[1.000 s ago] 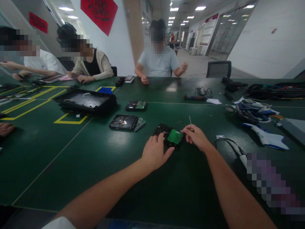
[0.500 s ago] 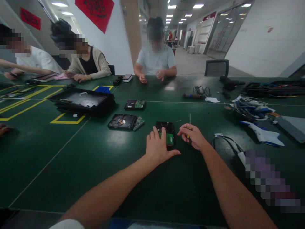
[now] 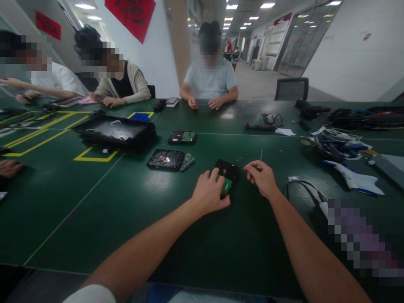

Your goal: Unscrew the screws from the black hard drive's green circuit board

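My left hand grips a hard drive lying on the green table, its fingers over the left side and its thumb at the near end. The drive's green circuit board shows partly beneath the fingers. To the right, my right hand is closed around a screwdriver with a yellow handle. Its thin shaft points up, away from the drive. Several tiny screws lie on the table just beyond the drive.
Another hard drive with a loose circuit board lies left, and a third drive behind it. Stacked black trays stand farther left. Cables and a white-and-blue glove-like item lie right. Several people sit around the table.
The hard drive has turned clockwise under my left hand, whose thumb has drawn in against its near end. My right hand still holds the screwdriver upward. The whole view has shifted slightly.
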Available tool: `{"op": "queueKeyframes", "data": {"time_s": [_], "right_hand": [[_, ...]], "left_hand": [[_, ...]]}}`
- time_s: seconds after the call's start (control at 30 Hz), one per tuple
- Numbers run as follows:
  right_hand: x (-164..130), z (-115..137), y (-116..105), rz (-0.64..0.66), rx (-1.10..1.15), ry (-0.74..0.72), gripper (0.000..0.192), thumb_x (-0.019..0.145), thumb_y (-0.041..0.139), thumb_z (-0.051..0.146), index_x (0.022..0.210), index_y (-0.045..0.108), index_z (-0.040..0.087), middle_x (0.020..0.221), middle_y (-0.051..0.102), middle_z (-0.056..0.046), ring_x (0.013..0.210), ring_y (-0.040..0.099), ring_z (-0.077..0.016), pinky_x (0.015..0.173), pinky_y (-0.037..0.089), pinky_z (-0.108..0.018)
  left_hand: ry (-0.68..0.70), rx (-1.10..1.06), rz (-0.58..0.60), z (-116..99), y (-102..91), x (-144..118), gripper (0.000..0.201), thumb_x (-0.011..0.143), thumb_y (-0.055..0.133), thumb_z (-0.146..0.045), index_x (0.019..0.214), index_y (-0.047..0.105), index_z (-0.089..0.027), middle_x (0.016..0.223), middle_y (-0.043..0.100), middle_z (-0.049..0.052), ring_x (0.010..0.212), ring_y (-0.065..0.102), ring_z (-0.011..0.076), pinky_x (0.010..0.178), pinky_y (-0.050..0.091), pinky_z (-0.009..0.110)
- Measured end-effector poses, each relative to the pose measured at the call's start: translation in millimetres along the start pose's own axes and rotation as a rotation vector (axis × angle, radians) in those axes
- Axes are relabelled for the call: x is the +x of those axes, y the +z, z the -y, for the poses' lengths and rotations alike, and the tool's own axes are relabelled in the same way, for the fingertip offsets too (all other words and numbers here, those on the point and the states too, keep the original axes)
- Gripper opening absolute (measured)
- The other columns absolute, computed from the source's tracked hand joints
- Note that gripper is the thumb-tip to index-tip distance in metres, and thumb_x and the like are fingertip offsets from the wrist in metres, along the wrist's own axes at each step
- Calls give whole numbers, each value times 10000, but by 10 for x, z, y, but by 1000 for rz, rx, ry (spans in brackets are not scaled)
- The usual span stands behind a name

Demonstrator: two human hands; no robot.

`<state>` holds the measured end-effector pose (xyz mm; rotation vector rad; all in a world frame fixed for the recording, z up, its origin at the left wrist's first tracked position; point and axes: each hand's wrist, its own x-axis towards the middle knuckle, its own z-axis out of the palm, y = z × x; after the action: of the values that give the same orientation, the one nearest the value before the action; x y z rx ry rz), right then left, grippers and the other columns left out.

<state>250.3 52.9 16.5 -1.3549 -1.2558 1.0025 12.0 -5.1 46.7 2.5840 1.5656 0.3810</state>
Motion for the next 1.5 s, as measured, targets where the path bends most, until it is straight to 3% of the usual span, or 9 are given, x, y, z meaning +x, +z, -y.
{"op": "queueKeyframes", "data": {"time_s": [0.13, 0.27, 0.37, 0.67, 0.9, 1.03, 1.17, 1.33, 1.5], "right_hand": [[24, -6, -99, -128, -327, -107, 256, 857, 686, 464, 903, 686, 212, 723, 692, -16, 590, 595, -158, 566, 473, -288], [35, 25, -134, -70, -517, -266, 159, 887, 648, 388, 889, 692, 235, 1067, 766, -40, 928, 684, -223, 846, 519, -380], [23, 45, -104, 40, -628, -341, 121, 898, 646, 370, 878, 677, 255, 1250, 740, -20, 1109, 655, -262, 961, 483, -441], [5, 96, -96, 224, -549, -250, 145, 951, 593, 380, 942, 659, 251, 1228, 744, -20, 1019, 681, -203, 899, 502, -363], [21, 114, -258, 94, -799, -108, 113, 882, 636, 311, 857, 705, 225, 853, 728, -19, 766, 637, -186, 688, 439, -301], [-2, 147, -261, 66, -915, -263, 123, 912, 619, 304, 880, 709, 227, 934, 728, -37, 841, 639, -202, 750, 442, -320], [-49, 203, -124, 183, -906, -467, 168, 972, 579, 302, 920, 719, 226, 973, 720, -47, 931, 646, -204, 849, 460, -330], [-85, 236, -12, 242, -904, -496, 196, 988, 569, 270, 903, 736, 210, 999, 719, -64, 948, 650, -201, 856, 477, -322], [-92, 230, -19, 253, -936, -477, 209, 994, 563, 282, 964, 759, 217, 1018, 706, -66, 940, 649, -195, 853, 488, -316]], "left_hand": [[336, -128, 124, 281, -126, -55, 655, 816, 675, -468, 1413, 567, -221, 1639, 359, 136, 1496, 370, 351, 1212, 377, 477], [425, -116, 107, 387, -92, -33, 668, 838, 695, -462, 1472, 546, -313, 1714, 211, 79, 1571, 223, 375, 1278, 191, 595], [428, -105, 69, 411, -16, 2, 664, 871, 684, -465, 1502, 517, -347, 1712, 186, 85, 1556, 221, 425, 1231, 223, 670], [412, -139, 60, 421, 91, -54, 659, 971, 579, -531, 1572, 405, -327, 1673, 282, 120, 1535, 287, 400, 1196, 355, 633], [432, -141, -8, 409, 229, 46, 551, 975, 617, -450, 1507, 484, -389, 1691, 264, 66, 1553, 256, 389, 1193, 367, 646], [443, -162, -29, 378, 286, 106, 530, 998, 590, -343, 1514, 468, -349, 1591, 427, 93, 1495, 376, 341, 1163, 429, 609], [423, -245, -59, 367, 300, 98, 607, 996, 594, -363, 1558, 392, -252, 1553, 487, 128, 1446, 454, 309, 1177, 439, 567], [456, -232, -93, 375, 301, 74, 459, 1000, 584, -348, 1447, 535, -256, 1562, 485, 113, 1461, 441, 318, 1185, 427, 577], [444, -221, -80, 373, 297, 75, 432, 1013, 560, -351, 1432, 552, -247, 1526, 522, 115, 1454, 454, 307, 1181, 439, 559]]}}
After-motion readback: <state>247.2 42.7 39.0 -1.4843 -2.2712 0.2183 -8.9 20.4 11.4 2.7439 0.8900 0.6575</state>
